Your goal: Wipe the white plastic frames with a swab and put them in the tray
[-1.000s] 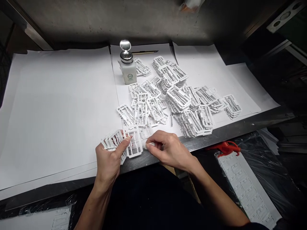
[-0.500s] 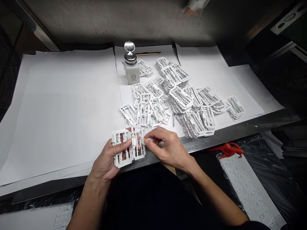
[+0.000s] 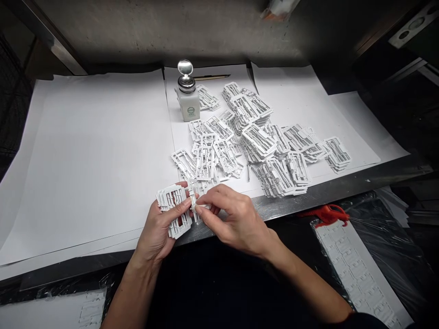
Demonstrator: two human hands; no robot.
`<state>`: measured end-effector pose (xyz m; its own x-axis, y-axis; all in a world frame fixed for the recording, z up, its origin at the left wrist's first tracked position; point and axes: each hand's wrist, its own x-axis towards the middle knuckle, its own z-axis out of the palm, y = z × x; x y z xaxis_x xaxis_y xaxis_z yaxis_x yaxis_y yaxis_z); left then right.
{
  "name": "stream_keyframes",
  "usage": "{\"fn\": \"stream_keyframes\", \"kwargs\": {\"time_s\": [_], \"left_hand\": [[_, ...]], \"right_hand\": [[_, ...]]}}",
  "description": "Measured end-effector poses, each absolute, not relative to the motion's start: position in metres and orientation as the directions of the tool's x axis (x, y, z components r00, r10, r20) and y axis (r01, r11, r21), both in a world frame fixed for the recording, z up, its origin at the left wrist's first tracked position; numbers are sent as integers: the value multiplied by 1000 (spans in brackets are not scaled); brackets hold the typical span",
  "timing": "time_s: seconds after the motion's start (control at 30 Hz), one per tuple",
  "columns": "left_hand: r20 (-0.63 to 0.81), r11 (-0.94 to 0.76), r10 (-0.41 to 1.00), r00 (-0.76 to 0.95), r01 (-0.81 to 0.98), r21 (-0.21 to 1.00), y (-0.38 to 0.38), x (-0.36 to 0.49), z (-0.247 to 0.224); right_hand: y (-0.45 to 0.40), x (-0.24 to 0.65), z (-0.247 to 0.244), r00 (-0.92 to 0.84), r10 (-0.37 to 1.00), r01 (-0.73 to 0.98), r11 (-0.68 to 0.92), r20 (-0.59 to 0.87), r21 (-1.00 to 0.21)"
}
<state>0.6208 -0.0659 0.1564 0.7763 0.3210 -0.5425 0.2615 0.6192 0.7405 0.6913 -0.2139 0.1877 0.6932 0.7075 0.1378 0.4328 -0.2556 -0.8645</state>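
My left hand (image 3: 158,230) grips a small stack of white slotted plastic frames (image 3: 173,211), its thumb laid across them. One more white frame (image 3: 192,188) stands out at the stack's right side, tilted so that it shows narrow. My right hand (image 3: 231,214) pinches at this frame with thumb and forefinger; a small white piece between those fingertips is mostly covered and its kind cannot be made out. Just beyond my hands lies a loose heap of similar white frames (image 3: 206,162) on white paper.
Stacks of white frames (image 3: 259,139) spread to the right. A white pump bottle (image 3: 189,107) with its metal lid raised stands behind, near a thin dark tool (image 3: 212,77). Tweezers (image 3: 249,171) lie by the heap. Red-handled tool (image 3: 327,214) and moulded sheet (image 3: 356,269) are lower right.
My right hand has moved left, closer to the left thumb. The outer frame has turned from nearly flat to edge-on, and the stack in my left hand has fanned slightly.
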Motion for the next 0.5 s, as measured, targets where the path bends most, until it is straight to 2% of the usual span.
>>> {"fn": "stream_keyframes", "kwargs": {"time_s": [0.1,0.27,0.37,0.5], "left_hand": [[-494,556,402,771,223,801,-68,621,158],[-459,507,440,772,208,836,-73,622,158],[-421,462,488,765,183,868,-75,622,159],[-369,386,527,766,171,906,-73,620,159]], "right_hand": [[-215,689,186,681,720,460,-276,135,-844],[-218,687,184,730,669,412,-270,138,-870],[-218,687,182,715,683,426,-261,146,-866],[-223,690,182,738,664,428,-329,116,-842]]}}
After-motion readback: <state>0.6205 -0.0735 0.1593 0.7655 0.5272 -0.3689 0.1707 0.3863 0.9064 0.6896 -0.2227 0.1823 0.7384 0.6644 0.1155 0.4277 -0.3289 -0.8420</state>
